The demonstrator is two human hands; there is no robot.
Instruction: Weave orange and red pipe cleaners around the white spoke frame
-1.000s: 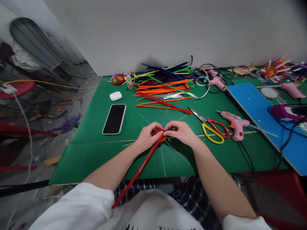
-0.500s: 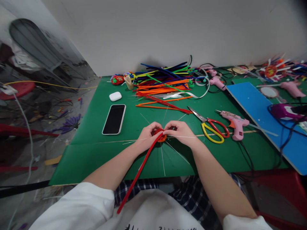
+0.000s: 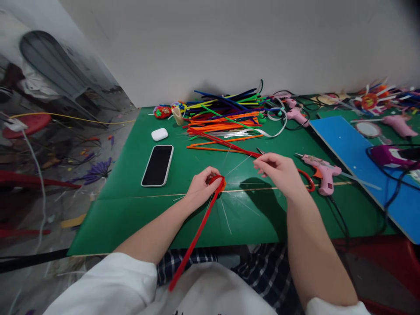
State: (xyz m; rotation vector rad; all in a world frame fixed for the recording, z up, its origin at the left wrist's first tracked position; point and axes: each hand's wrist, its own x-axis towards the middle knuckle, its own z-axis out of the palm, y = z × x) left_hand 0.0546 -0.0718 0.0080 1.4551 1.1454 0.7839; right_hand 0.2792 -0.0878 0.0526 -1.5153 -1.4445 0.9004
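My left hand is closed on a small red and orange pipe-cleaner disc, just above the green table. Thin pale wires spread out from the disc like spokes. A long red pipe cleaner runs from it down over the table edge towards my lap. My right hand is raised to the right, thumb and fingers pinched together near the ends of loose red pipe cleaners. Whether it holds anything is unclear. Beneath it, scissors are mostly hidden, with a red handle showing.
Coloured pipe cleaners lie piled at the back. A phone and a white case are on the left. To the right are a pink glue gun, a blue board and black cables.
My right hand has left the disc, moving right and up over the scissors. My left hand stays on the disc, and the long red pipe cleaner still hangs from it.
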